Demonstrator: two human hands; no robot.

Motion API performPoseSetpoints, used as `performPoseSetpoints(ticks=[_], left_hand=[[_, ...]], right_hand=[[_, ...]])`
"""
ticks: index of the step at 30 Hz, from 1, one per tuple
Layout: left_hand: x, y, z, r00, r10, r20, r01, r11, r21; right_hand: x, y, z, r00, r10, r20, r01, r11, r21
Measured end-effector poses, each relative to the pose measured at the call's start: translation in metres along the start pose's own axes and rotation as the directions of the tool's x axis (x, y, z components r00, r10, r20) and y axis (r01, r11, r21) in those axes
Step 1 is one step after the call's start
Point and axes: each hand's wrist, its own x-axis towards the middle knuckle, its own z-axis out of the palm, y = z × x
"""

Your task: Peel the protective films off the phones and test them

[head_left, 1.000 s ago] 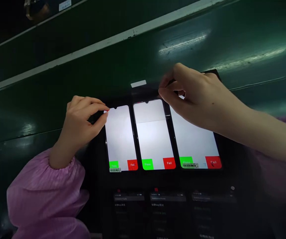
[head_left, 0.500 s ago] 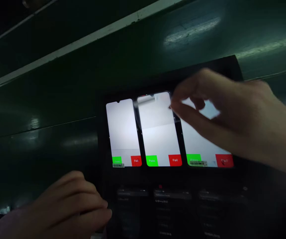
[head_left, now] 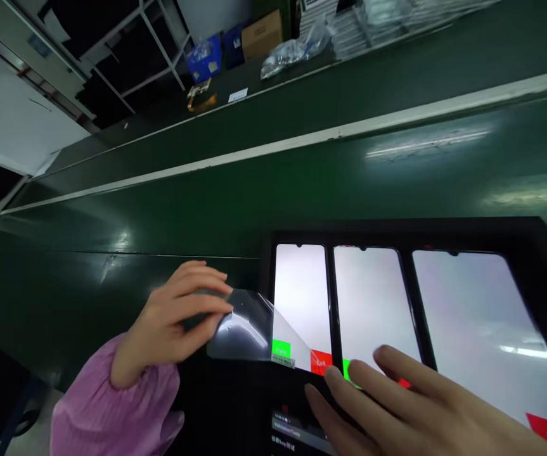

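Pinched between the thumb and fingers of my left hand [head_left: 180,313] is a clear plastic film [head_left: 249,326], curved and glossy. Its right end reaches over the lower part of the left phone [head_left: 300,291]. My right hand [head_left: 397,405], fingers apart, hovers over or rests on the lower end of the middle phone [head_left: 373,288]; contact cannot be made out. To the right lies a third phone [head_left: 473,304]. All three show white screens, with green or red corner boxes visible. A dark-screened phone [head_left: 292,427] sits below, partly covered by my right hand.
A black tray [head_left: 406,228] frames the phones on the green work surface [head_left: 197,218]. A pale strip [head_left: 216,161] runs across behind it. Farther back are a plastic bag [head_left: 296,50], a cardboard box [head_left: 262,37], a blue bin [head_left: 205,58] and a metal rack [head_left: 152,38].
The view has swung up and brightened, bringing the background in. My left hand now holds the clear film near the left phone. My right hand has gone from a pinch to spread fingers, lower down.
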Motion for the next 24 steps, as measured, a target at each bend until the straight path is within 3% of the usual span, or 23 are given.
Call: performPoseSetpoints(ticks=[4,9,13,16,18,20,24], left_hand=[[0.032,-0.019,0.009,0.999,0.042,-0.033,-0.044,0.997,-0.063],[0.059,-0.015,0.026,0.997,0.056,-0.05,-0.059,0.997,-0.058],[0.076,-0.014,0.049,0.996,-0.09,0.018,0.088,0.992,0.091],[0.084,-0.02,0.066,0.98,-0.182,0.074,0.162,0.962,0.219],[0.086,-0.025,0.072,0.97,-0.217,0.11,0.192,0.961,0.201],[0.086,-0.029,0.072,0.955,-0.26,0.144,0.247,0.964,0.101],[0.082,-0.03,0.059,0.924,-0.362,0.12,0.38,0.903,-0.202]], right_hand=[[0.015,0.005,-0.001,0.999,-0.045,0.01,0.045,0.999,-0.011],[0.022,0.012,-0.005,0.993,-0.117,0.012,0.117,0.993,-0.021],[0.032,0.024,0.001,0.999,-0.047,0.002,0.047,0.999,0.012],[0.045,0.047,0.009,0.99,0.134,0.033,-0.138,0.964,0.225],[0.056,0.066,0.013,0.942,0.332,0.047,-0.321,0.852,0.413],[0.065,0.085,0.013,0.854,0.518,0.057,-0.457,0.692,0.559],[0.074,0.104,0.003,0.673,0.734,0.093,-0.537,0.398,0.744]])
